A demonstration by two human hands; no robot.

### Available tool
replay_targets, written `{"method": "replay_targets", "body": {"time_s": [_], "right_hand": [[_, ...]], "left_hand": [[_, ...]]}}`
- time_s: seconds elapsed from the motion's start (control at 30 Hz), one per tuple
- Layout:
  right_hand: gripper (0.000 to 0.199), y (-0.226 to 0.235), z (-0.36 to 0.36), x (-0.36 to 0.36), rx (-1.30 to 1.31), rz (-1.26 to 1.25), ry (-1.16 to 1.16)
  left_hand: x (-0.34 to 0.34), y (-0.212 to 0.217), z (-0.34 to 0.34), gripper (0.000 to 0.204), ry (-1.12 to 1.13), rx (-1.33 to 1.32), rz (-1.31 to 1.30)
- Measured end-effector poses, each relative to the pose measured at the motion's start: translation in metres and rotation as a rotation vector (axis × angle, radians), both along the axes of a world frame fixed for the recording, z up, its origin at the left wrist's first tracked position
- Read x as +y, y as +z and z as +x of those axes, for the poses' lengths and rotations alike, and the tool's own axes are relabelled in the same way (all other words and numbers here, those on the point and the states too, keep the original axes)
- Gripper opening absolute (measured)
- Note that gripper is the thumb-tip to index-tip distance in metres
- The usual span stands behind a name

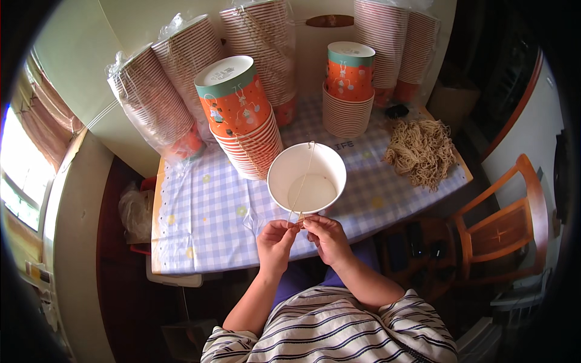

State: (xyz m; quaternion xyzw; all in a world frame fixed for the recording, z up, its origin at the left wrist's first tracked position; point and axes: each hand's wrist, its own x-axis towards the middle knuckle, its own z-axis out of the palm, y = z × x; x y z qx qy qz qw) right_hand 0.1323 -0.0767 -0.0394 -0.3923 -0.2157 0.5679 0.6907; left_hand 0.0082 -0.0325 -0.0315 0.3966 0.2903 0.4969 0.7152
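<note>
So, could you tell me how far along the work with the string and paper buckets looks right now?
Stringing one bucket is under way: both hands, left hand and right hand, pinch a string running across the open white bucket. No finished bucket shows for certain. A pile of strings and wrapped bucket stacks remain on the checked tablecloth.

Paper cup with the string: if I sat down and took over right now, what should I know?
Left hand: pinching one end of the tan string at the near rim.
Right hand: pinching the other end, close beside it.
The paper cup lies tilted on the checked tablecloth, mouth up, string running across it from the far rim.
Done: string reaches across the cup. Left: whether the near end is fastened cannot be seen.
More string piled on the right; cup stacks behind.
</note>
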Motion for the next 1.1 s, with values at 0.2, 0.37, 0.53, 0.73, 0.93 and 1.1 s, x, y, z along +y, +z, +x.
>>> {"method": "replay_targets", "body": {"time_s": [0.2,0.37,0.53,0.73,0.93,1.1], "right_hand": [[0.017,0.006,0.000,-0.001,-0.091,0.021,-0.044],[0.018,-0.001,0.003,-0.001,-0.175,0.097,-0.029],[0.014,0.004,0.004,-0.002,-0.210,0.081,-0.032],[0.017,0.006,0.005,-0.002,-0.282,0.097,-0.029],[0.020,0.012,0.007,0.000,-0.165,-0.004,0.020],[0.019,-0.008,0.013,0.004,0.005,-0.044,0.031]], "left_hand": [[0.004,-0.002,0.003,0.015,0.203,0.529,0.691],[0.001,0.012,0.008,0.021,0.290,0.649,0.891],[0.004,0.013,0.008,0.023,0.334,0.694,1.016],[0.006,0.010,0.007,0.020,0.319,0.713,0.991],[0.006,0.002,0.001,0.017,0.145,0.661,0.801],[0.004,-0.003,-0.002,0.002,0.009,0.434,0.418]]}}
